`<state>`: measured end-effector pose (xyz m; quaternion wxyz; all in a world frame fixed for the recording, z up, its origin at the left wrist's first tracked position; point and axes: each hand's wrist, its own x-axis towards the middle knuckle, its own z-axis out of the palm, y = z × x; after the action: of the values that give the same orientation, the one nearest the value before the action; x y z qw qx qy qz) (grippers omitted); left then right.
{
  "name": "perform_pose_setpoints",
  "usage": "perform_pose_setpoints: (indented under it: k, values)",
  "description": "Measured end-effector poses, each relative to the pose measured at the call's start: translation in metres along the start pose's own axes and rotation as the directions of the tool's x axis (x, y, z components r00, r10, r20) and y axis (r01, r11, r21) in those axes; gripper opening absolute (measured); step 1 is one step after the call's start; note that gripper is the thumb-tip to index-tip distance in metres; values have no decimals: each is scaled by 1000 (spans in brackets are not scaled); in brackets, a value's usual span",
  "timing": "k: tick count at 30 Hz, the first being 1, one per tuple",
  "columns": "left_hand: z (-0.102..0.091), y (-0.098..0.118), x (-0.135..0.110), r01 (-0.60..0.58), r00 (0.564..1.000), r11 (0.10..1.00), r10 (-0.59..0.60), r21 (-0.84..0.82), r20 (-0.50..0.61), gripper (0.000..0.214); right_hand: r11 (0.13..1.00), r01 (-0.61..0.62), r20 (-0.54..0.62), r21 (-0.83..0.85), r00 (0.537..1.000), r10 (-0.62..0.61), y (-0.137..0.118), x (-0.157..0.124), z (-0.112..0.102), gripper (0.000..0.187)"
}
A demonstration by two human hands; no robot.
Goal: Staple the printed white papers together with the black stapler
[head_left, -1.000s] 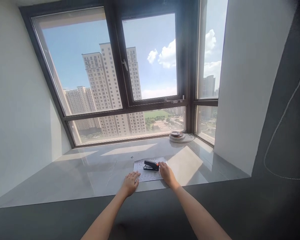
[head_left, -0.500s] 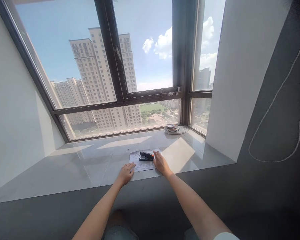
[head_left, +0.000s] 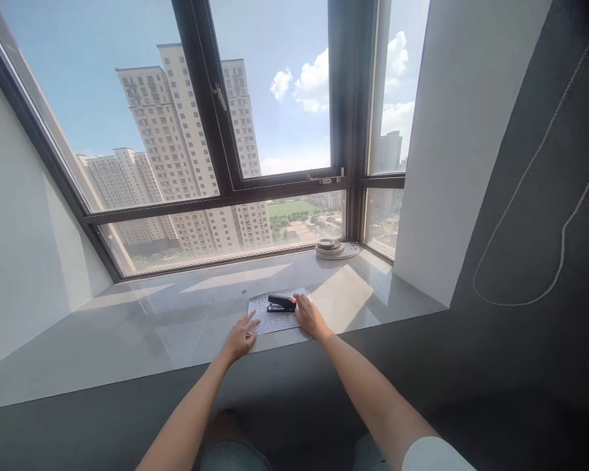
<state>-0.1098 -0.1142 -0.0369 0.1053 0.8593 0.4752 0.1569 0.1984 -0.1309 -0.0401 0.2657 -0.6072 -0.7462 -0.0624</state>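
Observation:
A black stapler with an orange mark at its right end lies on a printed sheet of paper on the windowsill. My right hand is at the stapler's right end, its curled fingers and thumb closed around that end. At the paper's left edge rests my left hand, fingers apart and fingertips on the sheet, holding nothing. The stapler's far right tip is hidden by my right fingers.
A stack of plates stands by the window corner. Tiny dark bits lie on the sill beyond the paper. A looped cord hangs at right. The dark-framed window rises behind the sill.
The view has shifted slightly, so the scene sits a little further left. My left fingers have spread a bit more on the paper. The stapler stays on the sheet beside my right hand.

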Motion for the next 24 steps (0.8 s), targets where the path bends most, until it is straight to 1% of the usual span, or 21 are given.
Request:
perform_pose_setpoints:
  k: [4, 8, 13, 16, 18, 20, 22, 24]
  values:
    - [0, 0, 1, 0, 998, 1000, -2, 22, 58, 56, 1000, -14, 43, -1, 999, 14, -3, 0, -5, 37]
    - [3, 0, 1, 12, 994, 1000, -14, 13, 108, 68, 1000, -20, 61, 16, 998, 19, -5, 0, -12, 38]
    - [9, -6, 4, 40, 996, 999, -39, -13, 76, 91, 997, -69, 128, 29, 990, 65, -10, -2, -25, 37]
    - [14, -12, 6, 99, 994, 990, -95, -100, 50, 99, 993, -114, 178, 16, 978, 109, -13, -3, -32, 39]
    - [14, -13, 8, 167, 986, 967, -167, -192, 18, 102, 992, -129, 206, -14, 970, 129, -13, -3, -33, 41]
    - [11, -9, 10, 216, 970, 932, -240, -290, -49, 104, 988, -147, 225, -43, 962, 153, -13, -3, -32, 41]
    - [5, -1, 14, 210, 939, 892, -298, -400, -172, 102, 985, -169, 226, -39, 959, 174, -12, -3, -29, 45]
    - [1, 10, 23, 159, 893, 834, -349, -529, -283, 94, 984, -172, 225, -44, 958, 178, -10, -2, -26, 48]
